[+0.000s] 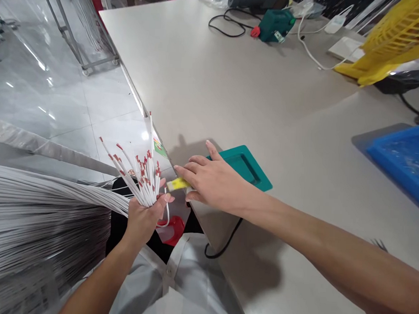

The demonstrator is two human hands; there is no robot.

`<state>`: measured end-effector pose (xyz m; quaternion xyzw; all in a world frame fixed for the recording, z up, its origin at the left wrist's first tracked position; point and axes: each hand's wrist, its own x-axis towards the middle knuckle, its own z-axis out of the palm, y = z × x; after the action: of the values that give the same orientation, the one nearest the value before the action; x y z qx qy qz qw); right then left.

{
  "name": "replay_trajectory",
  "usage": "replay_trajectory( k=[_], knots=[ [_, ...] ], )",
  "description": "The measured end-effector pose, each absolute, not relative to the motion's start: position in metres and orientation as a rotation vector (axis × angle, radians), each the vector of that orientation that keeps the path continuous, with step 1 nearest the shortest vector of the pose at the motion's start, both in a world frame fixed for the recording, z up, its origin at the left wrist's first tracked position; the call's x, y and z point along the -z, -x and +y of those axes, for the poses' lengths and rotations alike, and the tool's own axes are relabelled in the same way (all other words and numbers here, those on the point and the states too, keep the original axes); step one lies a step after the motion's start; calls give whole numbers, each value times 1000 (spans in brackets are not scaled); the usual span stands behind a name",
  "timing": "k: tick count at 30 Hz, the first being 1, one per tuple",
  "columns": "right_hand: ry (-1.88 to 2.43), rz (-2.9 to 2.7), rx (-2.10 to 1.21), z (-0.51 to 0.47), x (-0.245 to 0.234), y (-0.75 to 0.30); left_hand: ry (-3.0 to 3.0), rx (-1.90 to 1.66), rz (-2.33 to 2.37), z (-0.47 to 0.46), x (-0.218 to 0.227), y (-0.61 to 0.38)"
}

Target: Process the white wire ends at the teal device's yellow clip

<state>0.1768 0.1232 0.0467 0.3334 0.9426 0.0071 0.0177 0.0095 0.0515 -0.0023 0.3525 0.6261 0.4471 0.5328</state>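
My left hand [143, 219] is closed around a thick bundle of white wires [145, 186], whose reddish stripped ends fan upward. One wire [168, 211] bends out apart from the others beside my thumb. Over the table's left edge, my right hand [217, 181] lies palm down with its fingers spread. It partly covers a green device [246, 164] with a recessed top. A yellow piece with a pale tip [178, 184] sticks out below my index finger toward the wires; whether it belongs to the device is hidden.
More long white wires [43, 213] stretch away at left. On the table [207, 81] are a blue tray [408, 164] at right, a green box with a red knob [276, 26] and a yellow fan [397, 36] at the back. A black cable [225, 245] hangs near my lap.
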Motion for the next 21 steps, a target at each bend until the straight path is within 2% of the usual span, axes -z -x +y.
replay_trajectory(
  k=[7,13,16,21],
  knots=[
    [-1076,2926,-34,125,-52,-177,-788,-1132,1480,47,6,-5],
    [-1335,3295,177,101,-55,-173,-712,-1245,1314,40,6,10],
    [-1424,3350,713,83,-44,-164,-719,-1213,1246,37,-1,16],
    [-1444,3107,1760,74,-22,-146,-633,-1159,1169,35,-12,19]
  ],
)
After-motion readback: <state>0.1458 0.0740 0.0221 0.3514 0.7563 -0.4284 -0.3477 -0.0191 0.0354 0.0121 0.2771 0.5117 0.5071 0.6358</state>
